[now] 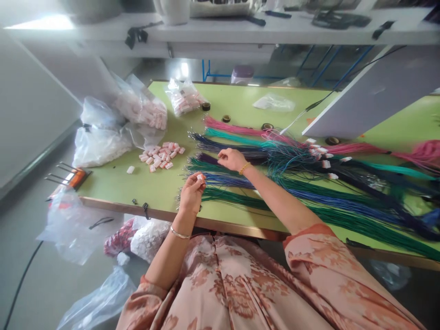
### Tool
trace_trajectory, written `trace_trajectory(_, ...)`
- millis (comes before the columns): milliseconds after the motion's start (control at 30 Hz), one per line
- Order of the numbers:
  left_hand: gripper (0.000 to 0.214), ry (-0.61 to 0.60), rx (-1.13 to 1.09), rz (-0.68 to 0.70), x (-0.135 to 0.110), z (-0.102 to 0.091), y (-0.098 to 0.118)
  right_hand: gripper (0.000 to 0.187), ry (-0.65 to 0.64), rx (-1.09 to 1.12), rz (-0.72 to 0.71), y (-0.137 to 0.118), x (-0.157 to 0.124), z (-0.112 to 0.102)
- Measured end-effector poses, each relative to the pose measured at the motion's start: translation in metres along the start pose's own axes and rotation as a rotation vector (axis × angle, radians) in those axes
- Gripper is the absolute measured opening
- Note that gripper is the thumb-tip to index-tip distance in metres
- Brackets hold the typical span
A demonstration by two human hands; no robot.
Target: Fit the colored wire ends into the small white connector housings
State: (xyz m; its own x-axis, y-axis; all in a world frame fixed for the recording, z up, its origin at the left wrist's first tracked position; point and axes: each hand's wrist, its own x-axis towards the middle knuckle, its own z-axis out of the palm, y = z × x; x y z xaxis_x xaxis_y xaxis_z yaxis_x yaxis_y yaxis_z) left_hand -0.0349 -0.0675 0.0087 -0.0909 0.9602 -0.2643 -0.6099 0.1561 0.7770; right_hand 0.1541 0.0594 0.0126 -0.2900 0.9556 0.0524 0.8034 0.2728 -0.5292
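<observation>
My left hand (pixel 191 193) pinches a small white-and-orange plastic connector (pixel 200 178) near the table's front edge. Just up and to the right, my right hand (pixel 233 160) hovers over the wire bundles with its fingertips pressed together; whatever they hold is too small to make out. Below it lie dark purple wires (pixel 208 159), with a navy bundle (pixel 220 143) behind. Nearer me run blue wires (pixel 237 182) and green wires (pixel 237 198), their metal-tipped ends pointing left. Left of my hands is a loose pile of similar connectors (pixel 161 156).
Bags of connectors (pixel 185 97) and a white bag (pixel 99 146) sit at the back and left. Tape rolls (pixel 226 118) lie behind pink wires (pixel 237 127). A pronged orange holder (pixel 76 178) stands at the left corner. A shelf (pixel 220 34) spans above the green table (pixel 130 192).
</observation>
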Motion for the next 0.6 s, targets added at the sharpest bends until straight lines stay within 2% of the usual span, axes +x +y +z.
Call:
trace_trajectory(100,0.027,0.000,0.002,-0.015,0.001,-0.001,0.000,0.014,-0.040,-0.118,0.003,-0.003,0.006,0.009)
trace_trajectory(200,0.026,-0.005,-0.002,-0.026,0.002,-0.002,0.000,0.014,-0.060,-0.176,-0.014,-0.006,0.008,0.007)
trace_trajectory(367,0.026,-0.007,-0.017,-0.043,0.005,-0.001,0.000,0.017,-0.059,-0.200,-0.031,-0.006,0.011,0.000)
trace_trajectory(600,0.027,0.002,-0.033,-0.057,0.007,0.000,0.000,0.014,-0.167,-0.231,-0.085,-0.009,0.018,0.007)
